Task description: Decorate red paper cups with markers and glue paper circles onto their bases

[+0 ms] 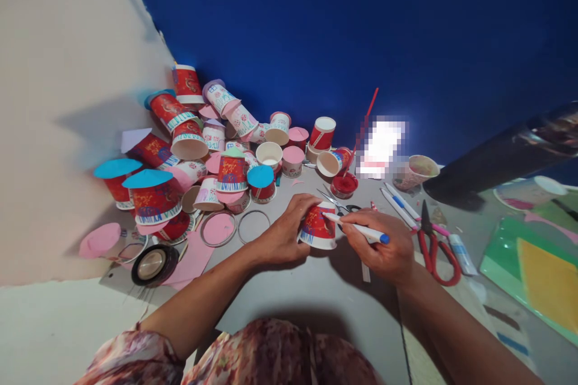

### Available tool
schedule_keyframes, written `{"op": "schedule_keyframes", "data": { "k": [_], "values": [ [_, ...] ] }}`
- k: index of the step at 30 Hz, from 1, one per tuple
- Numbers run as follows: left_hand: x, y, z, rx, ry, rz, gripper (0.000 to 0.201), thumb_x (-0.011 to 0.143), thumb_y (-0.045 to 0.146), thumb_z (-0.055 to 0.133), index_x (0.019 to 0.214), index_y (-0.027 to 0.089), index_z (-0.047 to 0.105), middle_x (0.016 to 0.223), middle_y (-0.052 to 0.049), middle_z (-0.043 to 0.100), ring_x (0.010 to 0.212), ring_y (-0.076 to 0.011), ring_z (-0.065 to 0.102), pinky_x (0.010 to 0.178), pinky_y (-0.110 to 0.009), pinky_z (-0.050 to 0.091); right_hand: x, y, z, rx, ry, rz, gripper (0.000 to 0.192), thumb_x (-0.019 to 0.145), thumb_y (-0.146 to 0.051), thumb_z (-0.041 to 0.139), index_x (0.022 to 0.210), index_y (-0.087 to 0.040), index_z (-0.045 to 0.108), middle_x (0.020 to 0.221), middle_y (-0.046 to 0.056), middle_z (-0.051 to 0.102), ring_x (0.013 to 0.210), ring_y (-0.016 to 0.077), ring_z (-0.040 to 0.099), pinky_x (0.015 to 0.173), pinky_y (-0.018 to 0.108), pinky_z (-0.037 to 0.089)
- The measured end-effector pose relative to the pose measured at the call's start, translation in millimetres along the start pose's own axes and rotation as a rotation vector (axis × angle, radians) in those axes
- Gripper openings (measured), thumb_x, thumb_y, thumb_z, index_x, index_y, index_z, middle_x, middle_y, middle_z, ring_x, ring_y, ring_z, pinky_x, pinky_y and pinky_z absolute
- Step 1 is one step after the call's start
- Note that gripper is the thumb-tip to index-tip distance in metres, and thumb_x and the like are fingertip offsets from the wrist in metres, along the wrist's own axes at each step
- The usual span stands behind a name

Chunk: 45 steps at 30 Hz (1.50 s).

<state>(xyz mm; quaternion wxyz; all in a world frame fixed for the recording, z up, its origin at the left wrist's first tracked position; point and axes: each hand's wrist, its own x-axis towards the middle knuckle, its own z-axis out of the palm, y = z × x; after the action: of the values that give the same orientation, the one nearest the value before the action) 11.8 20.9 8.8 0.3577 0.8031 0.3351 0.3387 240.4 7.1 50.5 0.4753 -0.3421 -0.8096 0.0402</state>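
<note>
1. Step in hand, as I judge it: marking a cup. My left hand (284, 234) grips a red cup (318, 227), upside down on the grey table (316, 301), near centre.
2. My right hand (383, 249) is clenched round a white pen (356, 228), tip touching the cup wall.
3. Next move likely calls for turning the cup while the tip stays on it.
4. Counts: one cup held; pile of cups (217, 150) far left, too many to count; one red scissors (433, 246) right; one tape roll (154, 264) near left.
</note>
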Motion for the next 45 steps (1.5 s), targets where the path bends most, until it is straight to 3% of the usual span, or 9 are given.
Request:
{"op": "schedule_keyframes", "data": {
  "k": [13,20,37,41,45],
  "values": [
    [1.1,3.2,-1.7,-0.043,-0.001,-0.042,0.088,0.07,0.012,0.076,0.149,0.027,0.04,0.147,-0.013,0.046,0.14,-0.0332,0.05,0.12,-0.052,0.045,0.9,-0.2,-5.7,-0.052,0.051,0.103,0.014,0.095,-0.021,0.064,0.086,-0.025,0.073,0.073,0.002,0.079,0.06,0.0184,0.074,0.059,0.028,0.057],
    [1.6,4.3,-1.5,-0.013,-0.006,-0.013,0.086,0.07,0.011,0.075,0.147,0.025,0.04,0.144,-0.014,0.046,0.139,-0.033,0.05,0.119,-0.051,0.046,-1.2,0.8,-2.1,-0.006,0.027,0.058,0.011,0.096,-0.016,0.064,0.094,-0.024,0.072,0.079,0.002,0.08,0.067,0.0186,0.076,0.065,0.029,0.058],
    [-0.2,0.0,0.1,-0.039,0.002,-0.024,0.091,0.068,0.008,0.073,0.15,0.026,0.038,0.149,-0.014,0.043,0.143,-0.0344,0.047,0.12,-0.053,0.045,3.8,-1.9,-3.6,0.007,-0.042,0.03,0.018,0.096,-0.018,0.06,0.084,-0.023,0.072,0.069,0.002,0.077,0.058,0.0171,0.072,0.058,0.027,0.053],
    [0.0,0.5,-0.5,-0.038,0.014,-0.026,0.088,0.07,0.011,0.076,0.149,0.025,0.04,0.148,-0.015,0.045,0.142,-0.0343,0.048,0.121,-0.052,0.043,-3.4,0.3,-4.5,0.046,-0.012,0.097,0.013,0.096,-0.019,0.063,0.088,-0.023,0.072,0.074,0.001,0.078,0.062,0.0173,0.073,0.06,0.028,0.055],
    [0.7,5.7,-3.0,-0.08,0.05,-0.045,0.086,0.07,0.012,0.079,0.148,0.022,0.044,0.149,-0.016,0.048,0.143,-0.0342,0.048,0.124,-0.051,0.04,-12.5,5.7,-4.5,0.114,0.114,0.286,0.014,0.099,-0.023,0.065,0.109,-0.025,0.074,0.082,0.001,0.079,0.061,0.0167,0.072,0.06,0.029,0.056]
  ]
}}
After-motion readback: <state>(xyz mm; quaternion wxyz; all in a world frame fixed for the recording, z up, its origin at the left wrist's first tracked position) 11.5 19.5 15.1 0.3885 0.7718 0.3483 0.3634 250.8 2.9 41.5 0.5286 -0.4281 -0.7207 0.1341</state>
